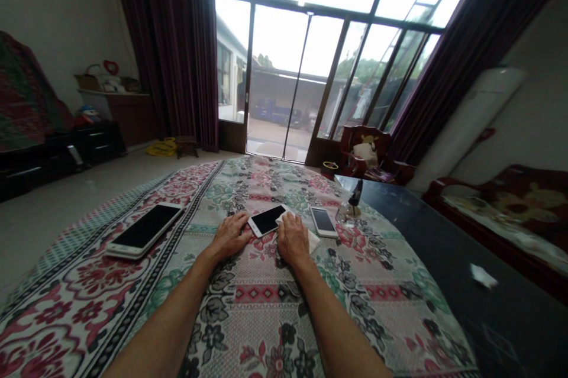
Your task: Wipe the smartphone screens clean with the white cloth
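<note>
A white smartphone (267, 220) with a dark screen lies on the patterned tablecloth between my hands. My left hand (232, 235) grips its left end, with fingers and thumb at the edge. My right hand (293, 238) is closed on a white tissue (313, 242) and presses it on the right end of the screen. Part of the tissue sticks out to the right under the palm. Just right of that hand lies a second white smartphone (323, 222), screen up. A larger white tablet-like device (144, 229) with a black screen rests to the left.
The flowered tablecloth (261, 313) covers the round table. A clear bottle with a black top (354, 203) stands at the right. A dark tabletop (426, 236) adjoins on the right, with a crumpled white piece (483, 276) on it. Beyond are a wooden chair (364, 150) and glass doors.
</note>
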A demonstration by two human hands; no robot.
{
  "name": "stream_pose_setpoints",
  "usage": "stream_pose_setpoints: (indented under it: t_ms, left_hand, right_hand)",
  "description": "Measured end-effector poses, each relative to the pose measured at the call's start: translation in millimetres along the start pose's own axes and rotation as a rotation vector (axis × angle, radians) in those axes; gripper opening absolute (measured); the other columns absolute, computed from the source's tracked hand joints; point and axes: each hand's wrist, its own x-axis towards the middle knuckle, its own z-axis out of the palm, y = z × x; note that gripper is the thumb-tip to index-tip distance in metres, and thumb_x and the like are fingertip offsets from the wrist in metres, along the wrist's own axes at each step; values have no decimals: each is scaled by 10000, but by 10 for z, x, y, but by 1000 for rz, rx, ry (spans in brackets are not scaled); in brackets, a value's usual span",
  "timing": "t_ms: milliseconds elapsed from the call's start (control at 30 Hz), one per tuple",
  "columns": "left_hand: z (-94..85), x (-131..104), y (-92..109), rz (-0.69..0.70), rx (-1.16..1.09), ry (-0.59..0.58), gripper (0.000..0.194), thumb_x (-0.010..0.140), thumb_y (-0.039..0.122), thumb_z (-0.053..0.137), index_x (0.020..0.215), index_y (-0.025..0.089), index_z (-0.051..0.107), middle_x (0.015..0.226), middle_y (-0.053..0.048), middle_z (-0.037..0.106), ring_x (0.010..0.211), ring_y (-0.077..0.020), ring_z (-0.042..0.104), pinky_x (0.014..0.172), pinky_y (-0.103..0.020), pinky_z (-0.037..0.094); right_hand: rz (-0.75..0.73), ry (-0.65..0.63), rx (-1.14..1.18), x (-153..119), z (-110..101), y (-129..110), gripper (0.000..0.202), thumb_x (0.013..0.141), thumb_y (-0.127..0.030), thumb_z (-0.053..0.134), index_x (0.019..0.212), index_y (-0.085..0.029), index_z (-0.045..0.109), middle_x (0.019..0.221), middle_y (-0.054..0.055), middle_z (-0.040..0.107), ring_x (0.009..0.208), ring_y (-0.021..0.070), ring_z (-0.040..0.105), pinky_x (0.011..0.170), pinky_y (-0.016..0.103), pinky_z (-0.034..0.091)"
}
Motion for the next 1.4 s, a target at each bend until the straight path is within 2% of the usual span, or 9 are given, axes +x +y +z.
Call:
stream_pose_setpoints:
  t_ms: [100, 400, 533, 633, 800, 933, 1033, 1267, 1400]
  left_hand:
    - [2, 5, 9, -10, -40, 13, 381, 788, 317, 608, 1155, 220, 622, 1278, -58, 577, 1157, -244, 534, 1018, -349, 374]
    - [75, 7, -70, -29, -43, 24, 381, 773, 278, 603, 1150, 222, 622, 1319, -60, 553, 1193, -246, 505, 1039, -374, 354]
    - [103, -1, -94, -8, -19, 47, 380, 782, 250, 563, 1155, 208, 622, 1320, -74, 553, 1204, -245, 503, 1044, -368, 357]
    - [111, -10, -98, -5, -30, 65, 381, 784, 258, 562, 1158, 217, 623, 1319, -68, 554, 1206, -247, 502, 1043, -371, 360]
    - [101, -14, -98, 5, -35, 42, 367, 792, 295, 582, 1150, 225, 625, 1307, -55, 560, 1186, -242, 513, 1036, -369, 363]
    - [64, -14, -76, 37, -19, 29, 354, 807, 289, 571, 1151, 223, 625, 1271, -54, 578, 1157, -235, 530, 1015, -357, 378]
    - [36, -25, -32, 51, 23, 23, 354, 823, 344, 566, 1153, 228, 618, 1255, -57, 578, 1149, -233, 530, 1009, -350, 372]
    - [68, -52, 180, -50, 58, 90, 600, 704, 602, 646, 1132, 186, 587, 1184, -93, 588, 1109, -280, 526, 969, -384, 379]
    - [82, -33, 206, -97, 58, 110, 597, 682, 575, 668, 1128, 190, 573, 1187, -94, 584, 1110, -285, 520, 962, -384, 374]
  right_hand:
    - [-44, -5, 4, -18, 8, -7, 387, 955, -259, 320, 1253, -148, 541, 1394, 117, 475, 1293, 271, 363, 1017, 411, 307]
    - [-331, -70, 118, -146, -13, -227, 327, 958, -259, 339, 1182, -201, 570, 1359, 54, 521, 1265, 215, 400, 1039, 372, 290]
    - [-394, -91, 171, -178, -25, -272, 307, 947, -244, 368, 1171, -224, 578, 1357, 27, 526, 1256, 200, 410, 1039, 367, 292]
    - [-369, -85, 179, -169, -4, -267, 321, 950, -241, 359, 1187, -227, 576, 1361, 25, 526, 1264, 197, 407, 1037, 364, 298]
    - [-205, -55, 109, -52, 67, -210, 357, 965, -263, 321, 1210, -195, 571, 1378, 73, 505, 1287, 230, 388, 1036, 385, 297]
    - [-143, -42, 51, 136, 86, -72, 340, 965, -269, 318, 1167, -204, 584, 1373, 71, 503, 1268, 238, 394, 1004, 386, 317]
    - [-86, -55, 7, 289, 53, 56, 321, 958, -266, 333, 1143, -203, 588, 1341, 77, 522, 1233, 251, 414, 975, 396, 330]
    - [-34, -71, 5, 456, 19, 178, 315, 963, -238, 305, 1036, -191, 608, 1147, 95, 605, 1028, 199, 535, 888, 322, 363]
    - [-11, 21, 22, 405, 76, 170, 290, 936, -216, 342, 997, -180, 623, 1069, 98, 624, 992, 204, 544, 882, 309, 353]
